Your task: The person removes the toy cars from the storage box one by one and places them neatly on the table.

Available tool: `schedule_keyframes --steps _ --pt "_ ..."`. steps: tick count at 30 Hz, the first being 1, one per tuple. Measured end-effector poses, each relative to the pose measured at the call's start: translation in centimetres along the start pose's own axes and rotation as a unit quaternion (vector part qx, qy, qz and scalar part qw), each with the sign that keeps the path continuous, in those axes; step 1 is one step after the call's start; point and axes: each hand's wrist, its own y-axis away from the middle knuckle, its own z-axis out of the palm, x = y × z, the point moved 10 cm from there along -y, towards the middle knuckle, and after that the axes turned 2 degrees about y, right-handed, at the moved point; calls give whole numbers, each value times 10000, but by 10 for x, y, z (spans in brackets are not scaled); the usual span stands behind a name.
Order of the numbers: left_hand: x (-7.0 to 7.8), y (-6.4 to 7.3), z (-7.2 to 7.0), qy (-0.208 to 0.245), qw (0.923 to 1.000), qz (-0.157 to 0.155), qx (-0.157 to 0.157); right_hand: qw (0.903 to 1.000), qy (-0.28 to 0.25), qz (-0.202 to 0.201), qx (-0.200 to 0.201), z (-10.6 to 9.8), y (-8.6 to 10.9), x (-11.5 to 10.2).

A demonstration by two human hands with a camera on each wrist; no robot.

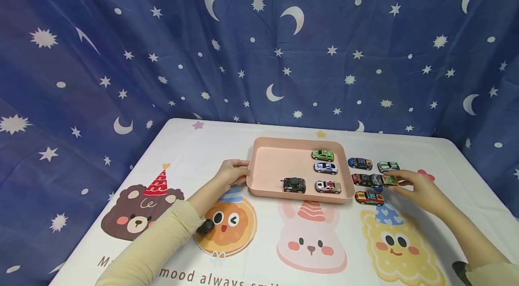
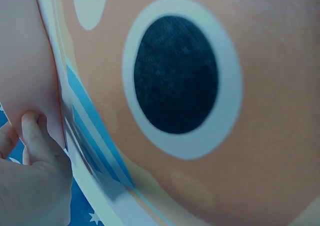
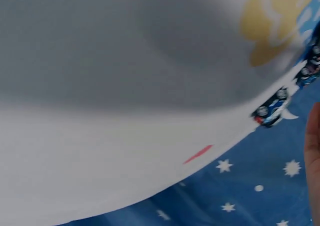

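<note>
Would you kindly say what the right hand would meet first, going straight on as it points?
Past the greenish car it holds, the right hand would probably meet the grey-blue car first, though depth is unclear.

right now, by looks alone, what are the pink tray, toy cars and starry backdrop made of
Pink tray: probably matte plastic, evenly coloured with smooth rounded corners. Toy cars: painted metal or plastic, perhaps glossy; bright graphics hide which. Starry backdrop: likely printed fabric, hanging in soft folds.
</note>
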Motion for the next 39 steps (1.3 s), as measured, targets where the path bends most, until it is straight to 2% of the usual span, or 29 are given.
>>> schedule_keyframes --steps 5,8,13,21,30,39 --pt "1 0 0 1 10000 29 -3 9995 -171 -277 61 1 6 10" --pt "1 0 1 -4 10000 42 -23 9996 -119 -249 40 2 8 19" --pt "1 0 1 -3 10000 44 -9 9999 0 -42 -118 4 10 33" --pt "0 1 0 17 10000 24 -6 9951 149 579 -788 15 7 55" --pt "1 3 0 -25 10000 56 -19 9937 305 618 -885 19 4 65" --pt "0 0 0 -41 10000 34 -55 9901 327 674 -1186 27 1 69"
